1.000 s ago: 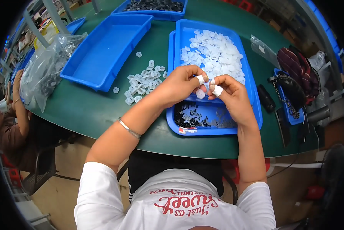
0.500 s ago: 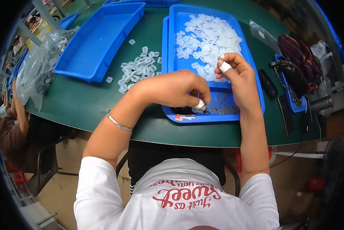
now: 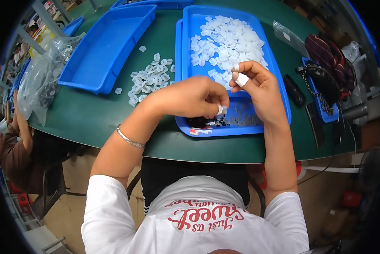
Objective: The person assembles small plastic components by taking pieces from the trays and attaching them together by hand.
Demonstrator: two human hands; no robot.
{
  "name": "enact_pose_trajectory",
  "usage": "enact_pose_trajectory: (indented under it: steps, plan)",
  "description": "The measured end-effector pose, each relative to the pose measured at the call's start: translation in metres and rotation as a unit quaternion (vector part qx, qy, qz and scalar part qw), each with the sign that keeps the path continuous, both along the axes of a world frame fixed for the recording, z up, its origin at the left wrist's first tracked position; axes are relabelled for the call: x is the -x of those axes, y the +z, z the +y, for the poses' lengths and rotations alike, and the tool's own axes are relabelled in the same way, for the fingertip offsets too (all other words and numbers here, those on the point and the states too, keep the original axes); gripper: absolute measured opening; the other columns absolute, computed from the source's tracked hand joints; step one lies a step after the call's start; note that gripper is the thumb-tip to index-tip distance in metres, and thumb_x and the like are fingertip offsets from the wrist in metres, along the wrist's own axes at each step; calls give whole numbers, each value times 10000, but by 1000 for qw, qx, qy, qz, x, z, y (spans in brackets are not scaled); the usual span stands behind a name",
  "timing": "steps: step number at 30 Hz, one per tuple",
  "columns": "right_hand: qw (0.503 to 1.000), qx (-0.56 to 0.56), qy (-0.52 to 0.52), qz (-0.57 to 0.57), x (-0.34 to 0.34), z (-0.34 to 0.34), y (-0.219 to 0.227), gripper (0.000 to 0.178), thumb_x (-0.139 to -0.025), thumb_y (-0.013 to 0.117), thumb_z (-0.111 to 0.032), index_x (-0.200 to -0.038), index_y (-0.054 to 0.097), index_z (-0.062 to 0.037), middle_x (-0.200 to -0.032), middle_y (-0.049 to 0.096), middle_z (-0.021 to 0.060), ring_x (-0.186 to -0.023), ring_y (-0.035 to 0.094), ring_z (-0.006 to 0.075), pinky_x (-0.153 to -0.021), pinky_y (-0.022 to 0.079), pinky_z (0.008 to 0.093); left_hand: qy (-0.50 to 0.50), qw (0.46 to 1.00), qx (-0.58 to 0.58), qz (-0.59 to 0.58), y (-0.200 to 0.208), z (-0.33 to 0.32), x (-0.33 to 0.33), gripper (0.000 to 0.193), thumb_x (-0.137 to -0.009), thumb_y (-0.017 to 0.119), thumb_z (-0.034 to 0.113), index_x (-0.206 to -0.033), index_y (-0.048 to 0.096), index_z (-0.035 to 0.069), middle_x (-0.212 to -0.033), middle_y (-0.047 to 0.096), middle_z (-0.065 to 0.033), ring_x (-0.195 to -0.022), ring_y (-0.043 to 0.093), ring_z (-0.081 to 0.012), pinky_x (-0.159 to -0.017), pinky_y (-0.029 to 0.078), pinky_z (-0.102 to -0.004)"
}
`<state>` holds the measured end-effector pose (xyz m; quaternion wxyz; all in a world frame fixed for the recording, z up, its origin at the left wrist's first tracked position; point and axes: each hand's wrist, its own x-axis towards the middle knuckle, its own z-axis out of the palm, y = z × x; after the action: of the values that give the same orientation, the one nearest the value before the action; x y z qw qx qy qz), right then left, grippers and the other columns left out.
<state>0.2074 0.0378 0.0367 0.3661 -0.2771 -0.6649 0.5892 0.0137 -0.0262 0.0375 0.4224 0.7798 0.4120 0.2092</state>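
My left hand [image 3: 200,98] is closed in a pinch over the near part of the lower blue tray [image 3: 240,132]. White tape wraps its thumb; a pale bit shows at the fingertips, too small to name. Dark bits [image 3: 204,122] lie in that tray below it. My right hand [image 3: 259,86] pinches thumb and forefinger together, both taped white, at the near edge of the upper blue tray [image 3: 190,25]. Whatever is between those fingertips cannot be made out. Many small white plastic pieces [image 3: 236,40] are heaped in the upper tray.
Left of the trays, loose translucent pieces [image 3: 149,78] lie on the green table [image 3: 164,142]. Farther left are a bare blue bin [image 3: 107,46] and clear plastic bags [image 3: 46,76]. On the right, a black case [image 3: 294,91] lies beside a small tray with a dark purse [image 3: 321,80]. Someone sits at far left.
My left hand has lifted slightly from the dark bits, and a pale bit now shows at its fingertips. My right hand has shifted slightly left, still pinched.
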Motion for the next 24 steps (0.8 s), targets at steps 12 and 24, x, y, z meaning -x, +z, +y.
enact_pose_trajectory:
  steps: [12, 24]
  plan:
    - [998, 3, 41, -39, -4, -6, 2, 120, -906, 587, -28, -1014, 617, 16, -913, 639, 57, -802, 593, 95, -711, 497, 228, 204, 935, 141, -252, -3, 11, 2, 329, -870, 491, -50, -1183, 581, -94, -1002, 671, -145, -897, 661, -158, -837, 541, -263]
    - [994, -80, -15, -74, 2, -6, -10, 154, -867, 525, 59, -1010, 583, 46, -918, 634, 65, -796, 609, 100, -708, 511, 247, 212, 937, 111, -255, -7, 13, 3, 302, -864, 525, -42, -1155, 604, -58, -934, 657, -100, -837, 653, -143, -786, 546, -252]
